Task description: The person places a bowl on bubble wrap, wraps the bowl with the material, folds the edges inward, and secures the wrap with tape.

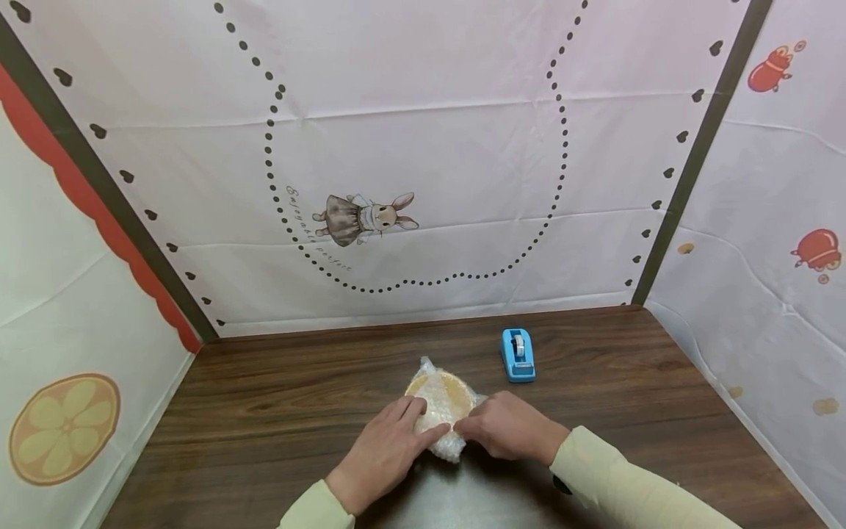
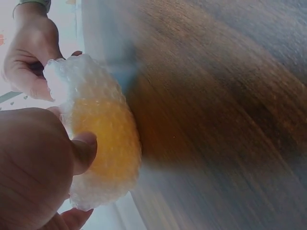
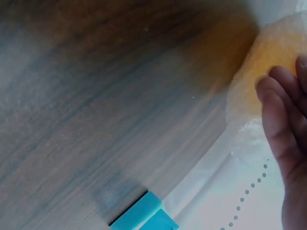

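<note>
A round yellow-orange object (image 1: 457, 391), its exact kind hidden by the wrap, lies inside clear bubble wrap (image 1: 432, 411) near the front middle of the table. My left hand (image 1: 390, 444) holds the bundle from the left; the left wrist view shows the thumb (image 2: 85, 149) across its near face, with fingers partly hidden behind. From the right, my right hand (image 1: 505, 426) pinches the edge of the bubble wrap beside my left thumb. In the right wrist view, bent right fingers (image 3: 280, 115) lie against the wrapped side.
A blue tape dispenser (image 1: 518, 360) with a roll stands behind and right of the bundle. The dark wood table (image 1: 284, 397) is bordered by a printed cloth at the back (image 1: 463, 169) and cloth walls on both sides.
</note>
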Demonstrator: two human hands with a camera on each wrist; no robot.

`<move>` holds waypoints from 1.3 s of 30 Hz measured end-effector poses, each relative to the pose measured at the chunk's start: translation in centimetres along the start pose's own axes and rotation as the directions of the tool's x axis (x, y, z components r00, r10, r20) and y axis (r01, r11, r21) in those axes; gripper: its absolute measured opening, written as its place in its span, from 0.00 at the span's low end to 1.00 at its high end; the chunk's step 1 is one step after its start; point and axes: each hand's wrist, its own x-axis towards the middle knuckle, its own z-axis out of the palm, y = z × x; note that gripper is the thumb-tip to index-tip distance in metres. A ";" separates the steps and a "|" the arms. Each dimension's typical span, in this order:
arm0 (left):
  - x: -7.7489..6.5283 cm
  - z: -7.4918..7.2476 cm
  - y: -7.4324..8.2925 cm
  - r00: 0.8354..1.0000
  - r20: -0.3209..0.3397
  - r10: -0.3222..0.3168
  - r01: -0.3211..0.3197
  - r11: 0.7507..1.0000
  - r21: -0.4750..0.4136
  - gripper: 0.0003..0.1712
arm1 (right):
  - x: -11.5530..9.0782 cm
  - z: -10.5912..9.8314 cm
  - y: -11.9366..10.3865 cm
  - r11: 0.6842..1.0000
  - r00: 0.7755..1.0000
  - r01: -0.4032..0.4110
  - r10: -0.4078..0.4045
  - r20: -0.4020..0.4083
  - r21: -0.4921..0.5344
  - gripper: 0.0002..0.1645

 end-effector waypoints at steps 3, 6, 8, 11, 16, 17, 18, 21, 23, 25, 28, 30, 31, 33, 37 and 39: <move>0.0 0.0 0.0 1.000 -0.004 0.004 -0.004 1.000 -0.004 0.28 | 0.0 0.3 0.0 0.999 0.999 0.029 -0.031 -0.044 -0.025 0.11; 0.0 0.0 0.0 1.000 0.001 0.008 -0.008 1.000 0.002 0.28 | 0.0 0.6 0.0 0.998 0.997 0.041 -0.044 -0.071 -0.039 0.13; 0.1 0.1 0.0 1.000 0.002 0.011 -0.011 1.000 0.009 0.28 | 0.0 0.7 0.1 0.998 0.996 0.043 -0.046 -0.081 -0.042 0.13; 0.1 0.2 -0.1 1.000 0.000 0.017 -0.017 1.000 0.021 0.30 | 0.0 0.8 0.0 0.997 0.995 0.043 -0.048 -0.088 -0.061 0.13; 0.0 0.2 -0.1 1.000 -0.017 0.018 -0.017 0.999 0.041 0.32 | -0.4 0.6 -0.3 0.995 0.997 0.026 -0.032 -0.067 -0.095 0.08; 0.0 0.2 -0.1 1.000 -0.023 0.017 -0.016 0.999 0.045 0.32 | -0.5 0.5 -0.3 0.995 0.998 0.017 -0.023 -0.059 -0.099 0.07; 0.0 0.1 -0.1 0.999 -0.030 0.016 -0.014 0.999 0.051 0.33 | -0.7 0.5 -0.4 0.995 0.999 0.005 -0.010 -0.050 -0.102 0.10; 0.0 0.2 0.0 0.999 -0.049 0.012 -0.009 0.998 0.066 0.32 | -1.4 0.5 -0.4 0.992 0.999 -0.040 0.036 -0.037 -0.116 0.23; 0.0 0.2 0.1 0.999 -0.050 0.006 -0.003 0.998 0.067 0.32 | -1.8 0.5 -0.4 0.988 0.997 -0.068 0.061 -0.054 -0.139 0.28; 0.0 0.2 0.1 0.999 -0.039 0.001 0.002 0.998 0.066 0.31 | -2.1 0.5 -0.3 0.981 0.992 -0.101 0.088 -0.086 -0.165 0.29; 0.0 0.1 0.2 1.000 -0.012 -0.010 0.011 0.998 0.055 0.30 | -2.5 0.6 -0.2 0.968 0.983 -0.151 0.125 -0.135 -0.200 0.28; 0.1 0.1 0.3 1.000 0.007 -0.016 0.016 0.998 0.052 0.28 | -2.8 0.5 -0.1 0.959 0.975 -0.189 0.158 -0.157 -0.212 0.28; 0.1 0.1 0.3 1.000 0.015 -0.019 0.018 0.999 0.051 0.28 | -3.0 0.5 0.0 0.955 0.971 -0.207 0.174 -0.161 -0.214 0.28; 0.0 0.0 0.4 0.999 0.028 -0.022 0.021 0.999 0.051 0.26 | -3.3 0.4 0.2 0.946 0.965 -0.235 0.201 -0.166 -0.222 0.28; 0.1 -0.2 0.3 0.999 0.045 -0.026 0.024 0.998 0.056 0.26 | -3.9 0.2 0.8 0.934 0.954 -0.282 0.250 -0.163 -0.217 0.31; 0.1 -0.2 0.3 0.999 0.043 -0.026 0.024 0.998 0.057 0.27 | -4.2 0.1 1.1 0.930 0.949 -0.299 0.267 -0.165 -0.213 0.33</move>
